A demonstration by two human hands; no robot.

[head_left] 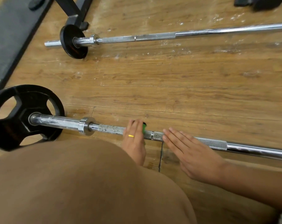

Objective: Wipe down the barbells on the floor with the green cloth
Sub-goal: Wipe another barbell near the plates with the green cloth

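The small green cloth [144, 128] is bunched on the near chrome barbell [214, 143], on the knurled grip just right of the inner collar, and only a sliver of it shows. The left hand [133, 139], wearing a gold ring, is curled over the bar and clamps the cloth against it. The right hand [193, 156] lies flat just beside it with straight fingers resting on the bar, apparently steadying it.

The knurled stretch [111, 129] left of the cloth looks speckled and grimy, so I judge the wiping is early, with most of this bar left to do. The far chrome barbell [153, 37], carrying a small black plate [72, 41], lies well apart on the scuffed wooden floor [169, 81] with dull patches and seems untouched. A large black three-hole plate [24, 117] sits on the near bar's left end.
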